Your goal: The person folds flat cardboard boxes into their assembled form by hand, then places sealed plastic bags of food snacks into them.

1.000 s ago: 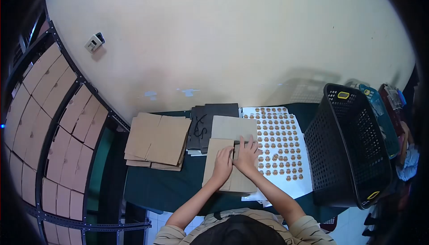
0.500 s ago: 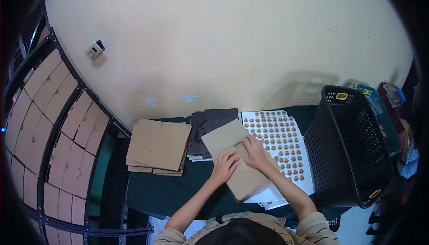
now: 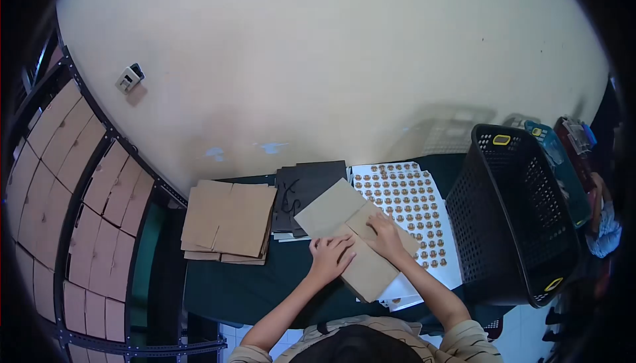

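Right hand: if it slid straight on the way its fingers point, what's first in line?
The right hand lies flat on the brown bag, fingers aimed up-left. Straight on, it would cross more of that bag, then likely meet the black bags beyond its edge; depth is hard to judge.

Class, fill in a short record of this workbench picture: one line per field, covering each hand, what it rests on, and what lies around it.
left hand: flat on the brown cardboard piece, fingers spread
right hand: pressing the same cardboard piece
cardboard piece: lies tilted, partly over the sticker sheet
left of it: black flat stack, then cardboard stack
right of it: black mesh basket
surface: dark green table
far left: shelves of cartons
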`<state>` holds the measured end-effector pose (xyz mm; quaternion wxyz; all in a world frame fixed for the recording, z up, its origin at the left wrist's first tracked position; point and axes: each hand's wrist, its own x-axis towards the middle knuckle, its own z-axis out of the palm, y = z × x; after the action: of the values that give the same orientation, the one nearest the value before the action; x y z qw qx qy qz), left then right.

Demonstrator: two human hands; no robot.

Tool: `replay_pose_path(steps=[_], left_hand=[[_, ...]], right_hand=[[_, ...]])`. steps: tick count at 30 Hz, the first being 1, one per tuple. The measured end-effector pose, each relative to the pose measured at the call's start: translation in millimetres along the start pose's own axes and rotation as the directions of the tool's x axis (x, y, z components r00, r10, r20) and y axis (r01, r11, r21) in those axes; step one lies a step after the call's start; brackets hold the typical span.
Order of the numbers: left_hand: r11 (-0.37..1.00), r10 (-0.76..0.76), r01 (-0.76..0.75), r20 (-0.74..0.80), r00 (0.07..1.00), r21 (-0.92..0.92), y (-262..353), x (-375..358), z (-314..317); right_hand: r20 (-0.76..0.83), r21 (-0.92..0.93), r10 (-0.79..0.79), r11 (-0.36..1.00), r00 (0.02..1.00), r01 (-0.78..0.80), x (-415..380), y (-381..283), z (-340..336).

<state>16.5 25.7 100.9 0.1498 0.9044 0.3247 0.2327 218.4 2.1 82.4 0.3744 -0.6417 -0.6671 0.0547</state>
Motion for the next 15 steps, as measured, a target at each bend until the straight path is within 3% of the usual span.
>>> replay_pose_path(steps=[4, 6, 8, 10, 12, 14, 15], left_hand=[[0.99, 0.055, -0.05, -0.034, 0.998, 0.13, -7, 9, -8], [0.993, 0.063, -0.059, -0.041, 0.997, 0.099, -21, 18, -10], [0.987, -0.062, 0.062, 0.01, 0.998, -0.148, -27, 21, -12], [0.994, -0.063, 0.062, -0.008, 0.998, -0.087, -27, 12, 0], [0.995, -0.07, 0.063, -0.084, 0.994, -0.08, -23, 2, 6], [0.997, -0.058, 0.052, -0.094, 0.994, -0.065, -15, -3, 10], [0.996, -0.063, 0.056, -0.096, 0.993, -0.068, -9, -6, 12]], right_hand=[[0.093, 0.089, -0.025, 0.996, 0.995, 0.017, 0, 11, -4], [0.098, 0.124, -0.012, 0.992, 0.995, 0.0, 3, 8, -7], [0.086, -0.024, -0.062, 0.998, 0.994, 0.064, 5, 0, -10], [0.134, -0.017, -0.049, 0.999, 0.99, 0.052, 8, 5, -10], [0.209, 0.212, 0.082, 0.969, 0.974, -0.127, 14, 17, -9], [0.174, 0.209, 0.067, 0.972, 0.983, -0.103, 11, 16, -8], [0.218, -0.014, 0.078, 0.997, 0.973, -0.077, 12, 0, -15]])
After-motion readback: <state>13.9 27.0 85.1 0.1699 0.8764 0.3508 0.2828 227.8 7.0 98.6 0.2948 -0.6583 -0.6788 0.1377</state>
